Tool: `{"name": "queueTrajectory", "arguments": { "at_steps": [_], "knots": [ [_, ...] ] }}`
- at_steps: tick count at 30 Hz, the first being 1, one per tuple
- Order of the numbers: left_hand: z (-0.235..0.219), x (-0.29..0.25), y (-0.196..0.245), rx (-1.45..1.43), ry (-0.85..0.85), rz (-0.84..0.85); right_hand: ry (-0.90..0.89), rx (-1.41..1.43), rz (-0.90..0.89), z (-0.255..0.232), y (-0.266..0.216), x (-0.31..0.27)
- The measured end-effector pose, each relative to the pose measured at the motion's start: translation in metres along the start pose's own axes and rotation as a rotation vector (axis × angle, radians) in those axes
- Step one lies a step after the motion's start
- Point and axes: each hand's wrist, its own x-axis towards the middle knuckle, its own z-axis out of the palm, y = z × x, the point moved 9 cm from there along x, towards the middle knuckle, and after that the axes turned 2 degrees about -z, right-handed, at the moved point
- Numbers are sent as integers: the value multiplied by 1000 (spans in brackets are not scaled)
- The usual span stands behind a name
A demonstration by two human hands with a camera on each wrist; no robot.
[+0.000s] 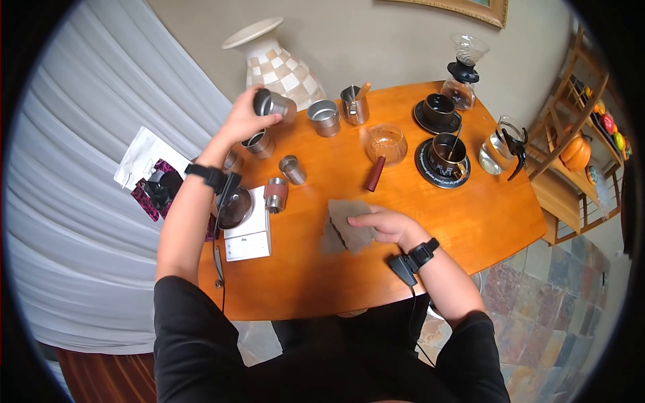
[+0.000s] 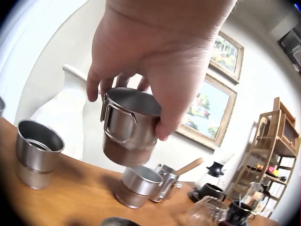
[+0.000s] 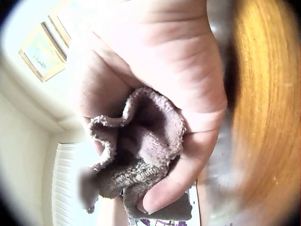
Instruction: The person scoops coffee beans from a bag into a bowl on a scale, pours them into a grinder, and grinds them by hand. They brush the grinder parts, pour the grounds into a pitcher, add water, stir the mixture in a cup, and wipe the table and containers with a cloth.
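My left hand (image 1: pixel 243 119) grips a stainless steel cup (image 2: pixel 129 146) from above, thumb on one side and fingers on the other. In the left wrist view the cup hangs upright above the table, with folding wire handles on its side. Beside it stand another steel cup (image 1: pixel 324 119) and a third steel cup (image 1: pixel 259 145). Above the front of the table, my right hand (image 1: pixel 386 225) holds a grey-brown cloth (image 1: pixel 344 228), thumb on top. The right wrist view shows the cloth (image 3: pixel 150 141) bunched and folded between the fingers.
A white scale (image 1: pixel 247 245), a small banded cup (image 1: pixel 275 196) and a bag (image 1: pixel 151 168) are at left. A glass pot with a red handle (image 1: pixel 375 174), black cups and saucers (image 1: pixel 440 171) and a glass kettle (image 1: pixel 496 153) stand right. Behind is a checkered vase (image 1: pixel 279 70).
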Motion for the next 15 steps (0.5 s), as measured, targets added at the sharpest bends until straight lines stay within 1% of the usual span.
{"name": "queueTrajectory", "arguments": {
  "at_steps": [1, 2, 3, 4, 5, 7, 9, 11, 12, 13, 15],
  "knots": [
    [-15, -14, 9, 17, 127, 18, 23, -2, 6, 0, -1, -1],
    [-20, -31, 18, 8, 127, 14, 45, -5, 11, -1, -2, -1],
    [-27, -50, 27, -73, 148, 10, 50, -8, 17, 0, -3, -2],
    [-33, -70, 35, -154, 167, 5, 24, -8, 11, 3, -4, -2],
    [-34, -89, 41, -160, 168, 1, -2, -9, 4, 5, -5, -1],
    [-30, -125, 49, -372, 110, -33, -2, -22, 16, 4, -5, 0],
    [-22, -159, 63, -523, 8, -56, 4, -25, 32, 5, -3, -2],
    [-18, -191, 64, -434, -19, -61, -14, -28, 59, 11, -6, -5],
    [-18, -204, 69, -394, -12, -3, -10, -33, 64, 12, -6, -5],
    [-12, -217, 67, -495, -67, -60, 2, -41, 65, 12, -7, -5],
    [0, -239, 60, -641, -81, -112, 20, -46, 72, 12, -5, -4]
  ]
}}
